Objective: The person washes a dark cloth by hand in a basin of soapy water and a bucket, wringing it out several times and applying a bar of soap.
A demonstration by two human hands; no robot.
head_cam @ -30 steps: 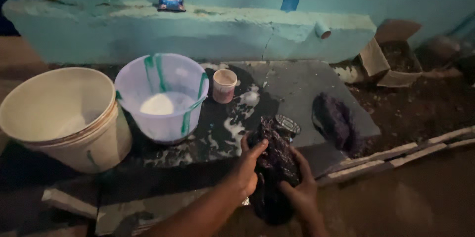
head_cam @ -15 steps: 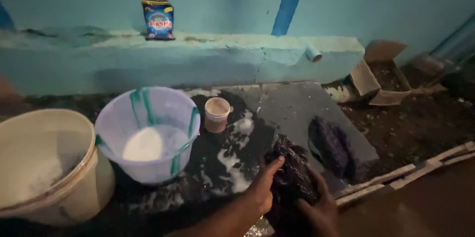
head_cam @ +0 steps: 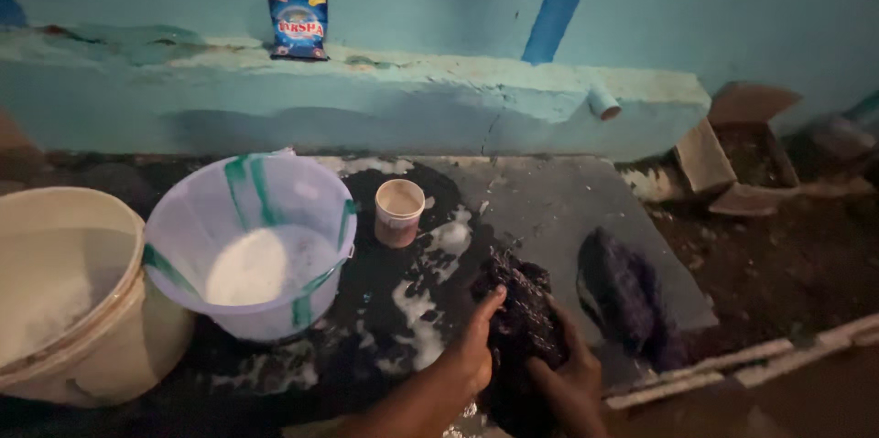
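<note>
while the view is swinging a little to the right since a moment ago, the left hand (head_cam: 476, 351) and right hand (head_cam: 572, 383) are both clenching the dark wet cloth (head_cam: 517, 319) on the soapy slab (head_cam: 549, 200), as before; a second dark cloth (head_cam: 623, 296) is lying just beside, the small cup (head_cam: 399, 212) and the pale basin (head_cam: 252, 241) are crowding the left, and bare slab is lying open behind

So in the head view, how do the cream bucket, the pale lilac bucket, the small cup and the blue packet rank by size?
1. Cream plastic bucket, though it is cut off at the frame edge and nearer the camera.
2. Pale lilac bucket with green streaks.
3 and 4. Blue packet and small pinkish cup look alike.
</note>
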